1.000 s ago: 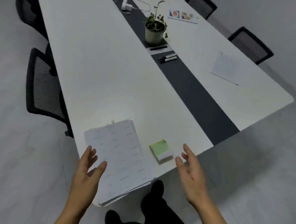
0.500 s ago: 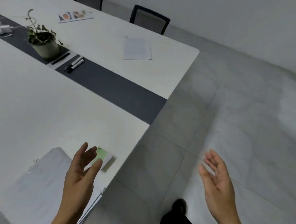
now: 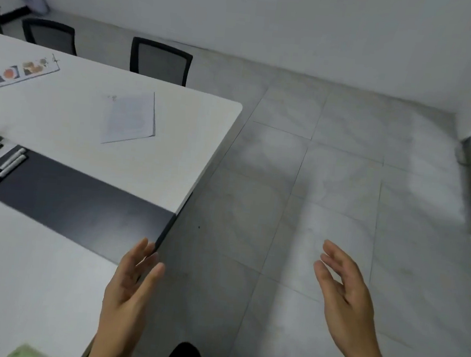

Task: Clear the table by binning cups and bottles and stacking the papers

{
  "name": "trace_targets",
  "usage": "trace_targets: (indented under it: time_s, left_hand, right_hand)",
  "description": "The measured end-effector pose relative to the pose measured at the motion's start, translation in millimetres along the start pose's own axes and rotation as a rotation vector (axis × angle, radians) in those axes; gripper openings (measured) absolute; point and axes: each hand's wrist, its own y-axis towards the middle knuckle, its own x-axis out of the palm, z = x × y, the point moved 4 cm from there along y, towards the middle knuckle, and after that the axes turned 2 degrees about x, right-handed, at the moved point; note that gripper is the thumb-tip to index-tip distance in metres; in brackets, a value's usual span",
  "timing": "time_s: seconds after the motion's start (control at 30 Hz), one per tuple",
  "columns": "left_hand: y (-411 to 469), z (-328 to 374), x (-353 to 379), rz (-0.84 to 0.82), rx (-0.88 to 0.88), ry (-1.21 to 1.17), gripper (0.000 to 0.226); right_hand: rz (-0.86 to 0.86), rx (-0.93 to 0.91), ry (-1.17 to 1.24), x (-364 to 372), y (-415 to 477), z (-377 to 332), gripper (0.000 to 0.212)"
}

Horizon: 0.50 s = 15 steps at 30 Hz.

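Left hand (image 3: 129, 292) was released, fingers straight, holding nothing, at the corner of the white surface (image 3: 29, 273). Right hand (image 3: 343, 303) was likewise released above the grey tiled floor (image 3: 330, 173). The white paper sheaf (image 3: 131, 118) lay on the surface's far half, well apart from both.

The long white table (image 3: 29, 273) is showing a dark grey centre strip (image 3: 81, 200). The thin white paper sheaf (image 3: 131, 118) is bearing faint bluish print. The square floor tiles (image 3: 345, 175) are showing pale grey marbling.
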Motion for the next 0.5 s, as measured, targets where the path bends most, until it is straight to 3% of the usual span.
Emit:
trace_targets:
  time_s: [0.3,0.5]
  left_hand:
    - [161,7,121,0.044,0.025,-0.068,0.048]
    - [327,76,235,-0.158,0.102,-0.041,0.048]
  right_hand:
    - [-0.031,-0.015,-0.028,26,203,-16,0.037]
    - [0.063,-0.036,-0.09,12,355,-77,0.038]
